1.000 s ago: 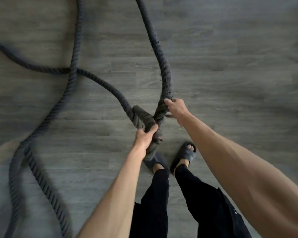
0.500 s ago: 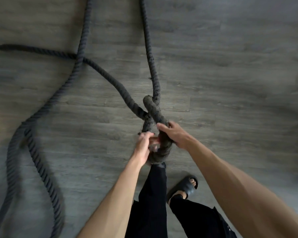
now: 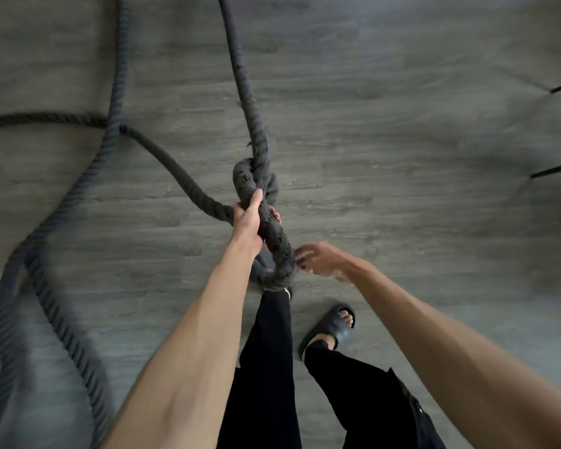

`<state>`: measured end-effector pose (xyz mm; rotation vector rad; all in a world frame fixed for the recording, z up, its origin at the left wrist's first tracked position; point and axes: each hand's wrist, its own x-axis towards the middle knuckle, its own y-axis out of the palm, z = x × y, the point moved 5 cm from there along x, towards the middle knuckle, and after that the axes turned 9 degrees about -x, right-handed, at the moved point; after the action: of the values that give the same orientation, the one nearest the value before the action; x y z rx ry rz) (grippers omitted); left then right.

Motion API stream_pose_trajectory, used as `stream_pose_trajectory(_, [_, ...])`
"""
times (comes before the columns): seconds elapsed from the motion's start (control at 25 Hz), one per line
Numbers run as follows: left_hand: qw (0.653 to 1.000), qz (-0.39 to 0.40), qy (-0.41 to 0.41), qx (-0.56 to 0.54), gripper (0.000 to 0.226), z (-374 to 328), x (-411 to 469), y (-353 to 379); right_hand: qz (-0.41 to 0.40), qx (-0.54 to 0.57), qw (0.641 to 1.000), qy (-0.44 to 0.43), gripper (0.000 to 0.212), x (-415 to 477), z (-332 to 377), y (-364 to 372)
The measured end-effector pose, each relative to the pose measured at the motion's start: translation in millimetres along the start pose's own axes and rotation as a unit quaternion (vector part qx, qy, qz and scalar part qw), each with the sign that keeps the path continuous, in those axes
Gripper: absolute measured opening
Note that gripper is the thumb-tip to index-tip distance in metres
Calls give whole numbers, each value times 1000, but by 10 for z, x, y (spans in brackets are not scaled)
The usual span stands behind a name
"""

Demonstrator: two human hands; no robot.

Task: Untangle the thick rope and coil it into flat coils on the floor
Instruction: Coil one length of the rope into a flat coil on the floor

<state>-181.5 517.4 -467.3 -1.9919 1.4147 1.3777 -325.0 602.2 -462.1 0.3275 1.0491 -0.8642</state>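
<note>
I grip the knot [image 3: 256, 189] of the one thick dark rope [image 3: 236, 59] in my left hand [image 3: 248, 222], fingers curled round it and thumb lying up along it. The knot is a single long lump, held up above the grey plank floor [image 3: 402, 157] in front of my legs. Its long axis runs from far to near, and its lower end points down at my feet.

My right hand [image 3: 321, 259] is blurred, fingers spread and loose, holding nothing, just beside the knot's lower end. I cannot tell whether the fingertips touch it.

Three runs of rope show. One leads straight away from me and out past the top edge. One slants off to the far left and ends in a cut end pointing left. The third crosses that one and curves down the left side, doubling back on itself.

One black sandal [image 3: 334, 325] shows plainly.
</note>
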Motion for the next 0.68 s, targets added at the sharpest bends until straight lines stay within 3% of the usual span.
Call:
stream_pose_trajectory(0.08, [989,31,97,107,39,94,-265,98,-83,147,986,12,33,-36,-126,-228])
stream_pose_trajectory(0.12, [972,44,135,187,50,170,-479,126,-114,232,966,10,37,-62,-106,-325])
stream_pose_trajectory(0.16, [949,49,161,267,60,309,-682,126,-110,311,944,8,53,-65,-31,-394])
stream_pose_trajectory(0.24, [903,95,203,366,55,703,-1180,149,-58,402,914,3,82,-64,216,-535])
stream_pose_trajectory(0.28, [890,115,213,387,53,918,-1424,140,-31,413,910,-4,87,-57,327,-568])
stream_pose_trajectory(0.36, [869,126,187,440,54,1269,-1707,-38,-7,350,937,23,79,-75,309,-509])
stream_pose_trajectory(0.44, [851,150,105,493,41,1439,-1727,-339,-11,275,960,55,62,-163,28,-314])
stream_pose_trajectory(0.48, [865,157,53,473,34,1456,-1656,-483,-11,275,960,50,58,-197,-164,-163])
stream_pose_trajectory(0.52, [912,135,4,388,28,1418,-1544,-593,-3,285,958,29,55,-276,-355,22])
stream_pose_trajectory(0.56, [961,90,-29,262,24,1338,-1375,-681,22,288,957,4,55,-339,-536,253])
stream_pose_trajectory(0.6, [988,36,-49,141,20,1258,-1164,-771,60,273,960,-12,60,-399,-727,571])
stream_pose_trajectory(0.68, [997,-37,-64,30,17,1138,-815,-860,121,182,976,-17,85,-526,-1079,1250])
